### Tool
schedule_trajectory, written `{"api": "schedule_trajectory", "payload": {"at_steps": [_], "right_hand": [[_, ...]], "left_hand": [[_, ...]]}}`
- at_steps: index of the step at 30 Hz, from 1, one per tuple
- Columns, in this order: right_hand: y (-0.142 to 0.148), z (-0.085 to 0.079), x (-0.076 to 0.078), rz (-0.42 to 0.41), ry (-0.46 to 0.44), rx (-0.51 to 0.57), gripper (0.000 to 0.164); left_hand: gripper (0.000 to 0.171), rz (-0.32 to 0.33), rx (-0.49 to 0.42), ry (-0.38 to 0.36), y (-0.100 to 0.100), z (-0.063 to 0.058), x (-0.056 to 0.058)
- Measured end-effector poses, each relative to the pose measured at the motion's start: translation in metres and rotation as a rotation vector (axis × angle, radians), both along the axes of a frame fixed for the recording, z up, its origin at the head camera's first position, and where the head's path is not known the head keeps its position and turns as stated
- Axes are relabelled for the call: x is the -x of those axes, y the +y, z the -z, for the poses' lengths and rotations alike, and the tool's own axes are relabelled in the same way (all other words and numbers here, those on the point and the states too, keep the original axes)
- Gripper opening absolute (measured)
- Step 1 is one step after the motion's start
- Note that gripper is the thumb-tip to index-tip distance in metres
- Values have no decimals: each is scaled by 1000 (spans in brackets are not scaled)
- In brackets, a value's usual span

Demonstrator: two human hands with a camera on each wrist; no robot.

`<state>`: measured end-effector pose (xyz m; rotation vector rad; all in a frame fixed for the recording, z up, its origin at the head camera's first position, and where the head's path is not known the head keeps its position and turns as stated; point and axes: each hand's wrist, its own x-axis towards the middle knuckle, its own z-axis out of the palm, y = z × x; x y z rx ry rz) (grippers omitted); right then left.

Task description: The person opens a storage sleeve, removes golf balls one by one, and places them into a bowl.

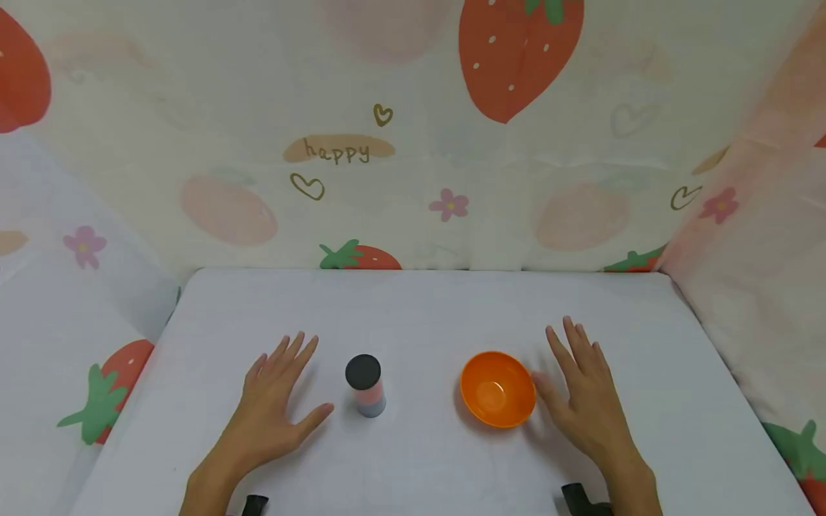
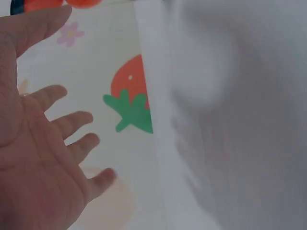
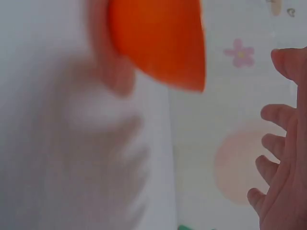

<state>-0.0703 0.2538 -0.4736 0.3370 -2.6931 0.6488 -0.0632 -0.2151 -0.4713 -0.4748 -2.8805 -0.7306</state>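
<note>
An orange bowl (image 1: 497,390) stands upright on the white table (image 1: 413,466), right of the middle. To its left is a small upright cylinder with a black top (image 1: 364,380), pink in the middle and greyish at the base. My left hand (image 1: 274,412) is left of that cylinder, fingers spread, with a gap between thumb and cylinder. Close by the bowl's right side is my right hand (image 1: 581,401), its fingers extended; whether the thumb touches the rim I cannot tell. Both palms are bare in the wrist views, where the bowl (image 3: 163,43) also appears in the right one.
Cloth with strawberry prints (image 1: 519,57) hangs behind the table and along both sides. Black objects lie at the near edge, one by the left wrist (image 1: 255,504) and one by the right wrist (image 1: 581,500).
</note>
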Motion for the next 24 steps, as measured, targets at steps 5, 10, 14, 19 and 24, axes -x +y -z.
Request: {"api": "schedule_trajectory", "payload": {"at_steps": [5,10,14,19,24], "right_hand": [[-18,-11,3,-62,39,29,72],[-40,-19,5,-122,39,57,71],[-58,-25,7,-160,3,112,67],[-80,-31,9,-202,-48,161,63],[-101,-36,10,-250,-52,185,61]], "left_hand": [[95,52,-106,-90,10,-4,2],[101,69,-189,-129,22,-10,6],[106,97,-261,-203,38,-14,10],[109,125,-336,-269,53,-15,12],[108,133,-357,-280,58,-11,13]]}}
